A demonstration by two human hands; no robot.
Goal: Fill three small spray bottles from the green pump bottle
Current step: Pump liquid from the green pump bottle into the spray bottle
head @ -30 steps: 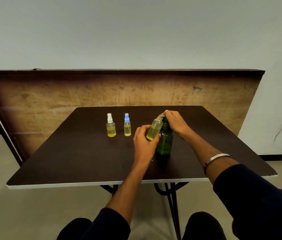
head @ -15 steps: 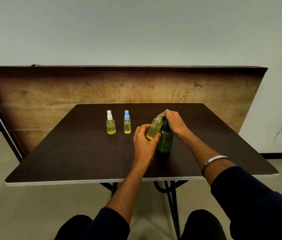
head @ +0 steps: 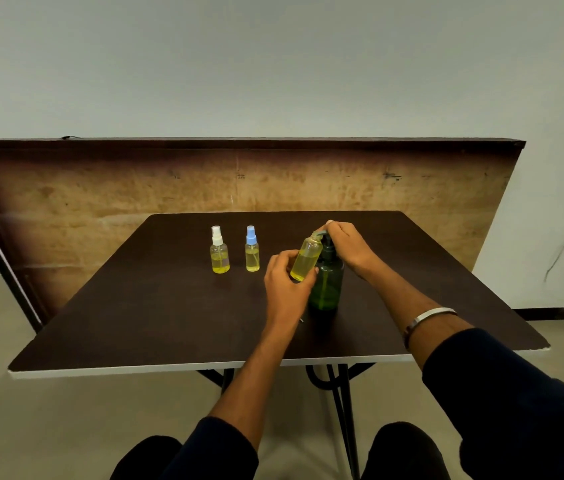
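Over toward the counter's (head: 107,327) far edge, left of centre, stands the white-capped spray bottle (head: 219,250), and just beside it the blue-capped spray bottle (head: 252,249). Both are upright, capped, clear plastic with yellow liquid partway up; those two look finished.

So this is the third fill. The left hand (head: 285,284) wraps its fingers round the lower half of the open spray bottle (head: 305,259), a small clear cylinder with rounded shoulders and no cap, tilted so its neck leans in under the pump's spout. Yellow liquid sits well up its body; I judge it is nearly as full as the other two, perhaps fuller.

Right next to it, touching or nearly so, the green pump bottle (head: 327,284) stands near the middle of the counter: translucent dark green plastic, rounded shoulders, a dip tube faintly visible inside. The right hand (head: 346,245) is curled over the pump head from above, pressing it; a metal bangle (head: 429,318) rides that wrist.

Next, by my reckoning: keep the narrow neck lined up under the spout, stop pumping before overflow, then find the cap, which I cannot spot. The counter top is smooth, dark and matt with a pale edge.
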